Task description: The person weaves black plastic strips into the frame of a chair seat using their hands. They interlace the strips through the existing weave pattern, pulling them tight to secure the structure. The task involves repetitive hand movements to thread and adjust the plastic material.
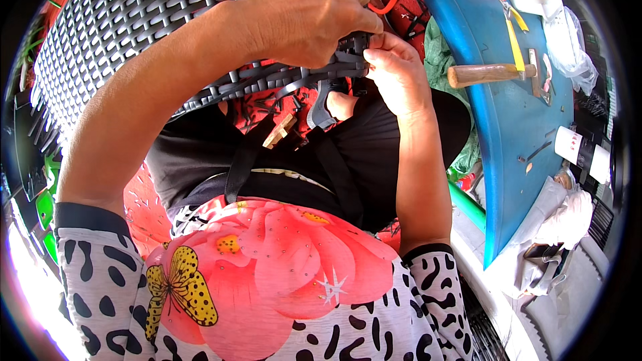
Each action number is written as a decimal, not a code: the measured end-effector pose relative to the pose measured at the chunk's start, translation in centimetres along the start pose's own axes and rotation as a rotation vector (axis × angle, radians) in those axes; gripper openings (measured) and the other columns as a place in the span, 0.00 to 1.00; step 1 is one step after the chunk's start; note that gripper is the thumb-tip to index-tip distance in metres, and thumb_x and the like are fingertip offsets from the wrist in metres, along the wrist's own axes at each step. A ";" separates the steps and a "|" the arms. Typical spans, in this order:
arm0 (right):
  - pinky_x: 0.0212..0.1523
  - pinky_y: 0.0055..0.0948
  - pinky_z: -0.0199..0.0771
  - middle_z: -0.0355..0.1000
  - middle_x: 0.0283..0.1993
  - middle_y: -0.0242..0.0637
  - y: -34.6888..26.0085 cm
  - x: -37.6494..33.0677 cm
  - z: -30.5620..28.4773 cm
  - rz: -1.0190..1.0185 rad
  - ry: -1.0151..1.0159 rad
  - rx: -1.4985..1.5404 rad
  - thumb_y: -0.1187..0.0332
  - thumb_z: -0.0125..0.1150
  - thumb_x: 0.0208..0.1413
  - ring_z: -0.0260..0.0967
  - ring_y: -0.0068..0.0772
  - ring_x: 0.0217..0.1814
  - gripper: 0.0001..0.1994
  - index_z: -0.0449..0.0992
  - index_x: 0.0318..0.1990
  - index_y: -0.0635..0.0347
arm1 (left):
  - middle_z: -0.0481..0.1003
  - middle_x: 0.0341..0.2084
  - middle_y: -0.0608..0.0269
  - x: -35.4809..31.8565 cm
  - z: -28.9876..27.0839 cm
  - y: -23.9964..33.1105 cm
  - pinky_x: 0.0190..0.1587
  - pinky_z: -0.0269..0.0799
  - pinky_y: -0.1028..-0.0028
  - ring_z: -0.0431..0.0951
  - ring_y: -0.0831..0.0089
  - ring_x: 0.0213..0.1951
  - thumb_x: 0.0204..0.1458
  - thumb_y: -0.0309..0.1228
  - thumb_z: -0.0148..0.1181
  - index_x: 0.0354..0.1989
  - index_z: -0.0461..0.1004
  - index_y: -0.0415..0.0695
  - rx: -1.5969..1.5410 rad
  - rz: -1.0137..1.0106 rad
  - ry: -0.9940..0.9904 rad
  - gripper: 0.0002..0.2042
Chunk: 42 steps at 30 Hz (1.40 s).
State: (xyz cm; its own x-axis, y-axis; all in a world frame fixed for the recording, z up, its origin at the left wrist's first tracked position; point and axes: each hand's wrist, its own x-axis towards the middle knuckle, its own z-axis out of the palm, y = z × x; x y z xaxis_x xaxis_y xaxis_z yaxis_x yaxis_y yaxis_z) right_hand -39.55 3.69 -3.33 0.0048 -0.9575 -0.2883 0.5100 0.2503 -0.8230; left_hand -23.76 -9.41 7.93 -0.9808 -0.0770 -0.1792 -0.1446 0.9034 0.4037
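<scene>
A dark grey wicker panel, woven from flat plastic strips, spreads across the upper left and over my lap. My left hand reaches across its top, with bent fingers closed at the panel's right-hand corner. Against that corner's edge, my right hand pinches with thumb and forefinger, close to the left fingertips. Whether a loose strip end lies between the fingers is hidden. Strip ends stick out along the panel's far left side.
At right, a blue table carries a wooden-handled hammer, an orange-and-yellow tool, a clear plastic bag and a white roll. Below the panel, a wood block and dark strip scraps lie on a red surface, near a sandalled foot.
</scene>
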 end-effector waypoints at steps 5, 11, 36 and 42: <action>0.40 0.27 0.68 0.70 0.33 0.31 -0.2 -0.2 0.4 -0.050 0.015 0.050 0.74 0.59 0.50 0.67 0.23 0.34 0.07 0.71 0.36 0.63 | 0.69 0.37 0.52 -0.1 -0.2 0.2 0.35 0.70 0.64 0.73 0.57 0.37 0.44 0.24 0.49 0.52 0.68 0.43 -0.016 -0.028 -0.009 0.21; 0.29 0.18 0.64 0.69 0.28 0.27 0.3 0.1 1.4 -0.112 0.115 0.040 0.70 0.63 0.51 0.62 0.16 0.26 0.07 0.74 0.33 0.62 | 0.69 0.37 0.51 -0.6 -1.4 0.9 0.35 0.70 0.64 0.73 0.57 0.37 0.45 0.25 0.49 0.53 0.68 0.43 -0.027 -0.001 -0.012 0.22; 0.34 0.24 0.70 0.68 0.28 0.26 0.2 0.3 1.1 -0.005 0.092 0.087 0.64 0.59 0.54 0.63 0.16 0.26 0.08 0.73 0.35 0.59 | 0.70 0.36 0.50 0.5 0.7 0.3 0.34 0.71 0.63 0.74 0.57 0.35 0.51 0.29 0.48 0.50 0.70 0.43 0.080 -0.069 0.014 0.17; 0.35 0.24 0.70 0.67 0.27 0.24 -0.2 -0.1 1.5 0.054 0.088 0.024 0.63 0.58 0.55 0.62 0.15 0.26 0.09 0.74 0.36 0.58 | 0.70 0.36 0.50 0.4 0.4 0.4 0.35 0.71 0.63 0.74 0.57 0.35 0.50 0.27 0.49 0.49 0.70 0.42 0.065 -0.056 0.019 0.17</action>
State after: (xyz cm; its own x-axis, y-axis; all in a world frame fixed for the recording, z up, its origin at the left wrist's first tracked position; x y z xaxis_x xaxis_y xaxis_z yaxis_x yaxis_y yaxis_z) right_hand -38.34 3.46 -2.36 -0.0420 -0.9262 -0.3746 0.5319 0.2967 -0.7932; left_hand -24.15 -8.95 7.65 -0.9739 -0.1354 -0.1823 -0.1909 0.9229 0.3344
